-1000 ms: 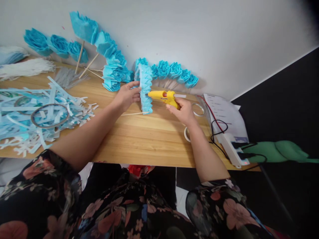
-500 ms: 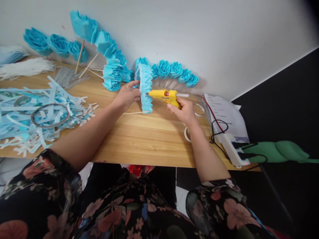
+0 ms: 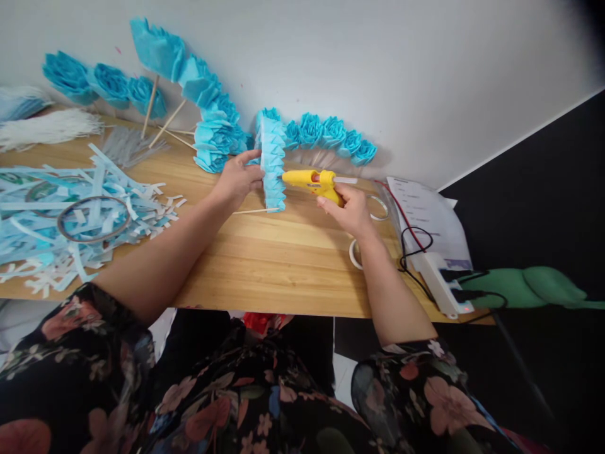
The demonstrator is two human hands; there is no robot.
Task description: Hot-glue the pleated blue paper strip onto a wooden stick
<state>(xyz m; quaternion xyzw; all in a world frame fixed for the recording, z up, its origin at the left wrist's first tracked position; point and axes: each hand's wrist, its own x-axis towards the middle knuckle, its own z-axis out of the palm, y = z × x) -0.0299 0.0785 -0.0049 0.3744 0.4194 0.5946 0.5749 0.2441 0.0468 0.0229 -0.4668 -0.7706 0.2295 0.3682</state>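
Note:
My right hand is wrapped round the grip of a yellow hot glue gun, with a clear glue stick poking from its back. The nozzle points left, at the edge of a pleated light-blue paper strip that stands upright on the table. On the strip's far left side, my left hand holds it; some fingertips are hidden behind the paper. A thin wooden stick lies at the strip's lower end. Behind it, blue paper flowers lean along the wall.
At left lies a heap of pale-blue and white paper strips with a ring-shaped roll on top. More blue flowers on sticks lean at back left. On the right are tape rolls, printed sheets and a white power strip with cables.
The pleated strip and my left hand have shifted slightly left and up. The glue gun stays almost in place, its nozzle now near the strip's right edge.

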